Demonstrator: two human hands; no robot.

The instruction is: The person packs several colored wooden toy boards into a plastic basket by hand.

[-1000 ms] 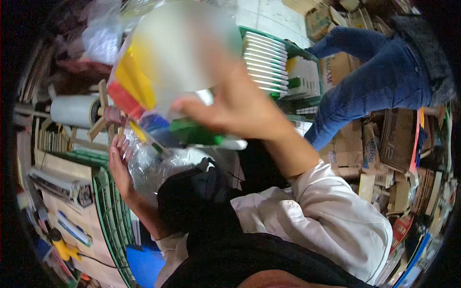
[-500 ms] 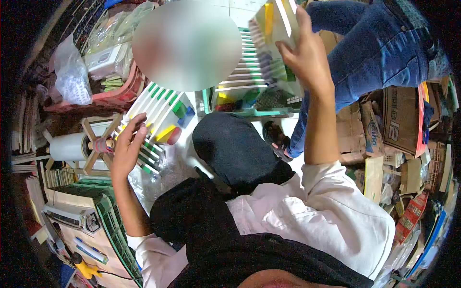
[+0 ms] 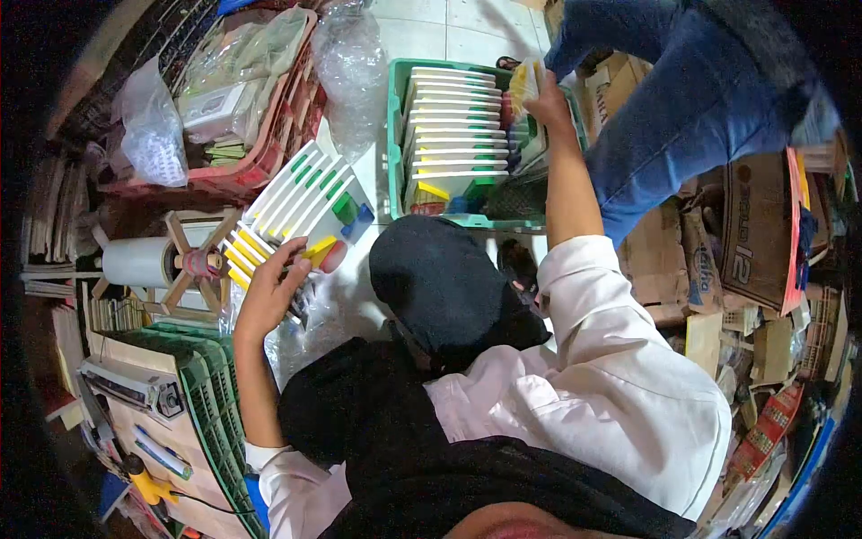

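Observation:
My right hand (image 3: 544, 101) is stretched forward over the green crate (image 3: 393, 135) and grips a wrapped toy set (image 3: 524, 90) at the crate's right side. The crate holds a row of several white flat sets (image 3: 453, 135) standing on edge. My left hand (image 3: 269, 292) rests on the near end of a loose stack of white sets with coloured blocks (image 3: 301, 207) lying on the tiled floor; its fingers touch the stack's edge without clearly gripping it.
A red crate (image 3: 260, 166) with bagged goods stands at the far left. A roll of clear film on a wooden stand (image 3: 148, 260) sits left. Another person's leg in blue jeans (image 3: 682, 99) stands right of the green crate. Cardboard boxes (image 3: 750, 234) pile at right. A green basket (image 3: 211, 404) is near left.
My right hand has gone from held high with a set down and forward into the green crate. My left hand dropped from clear wrap onto the loose stack on the floor.

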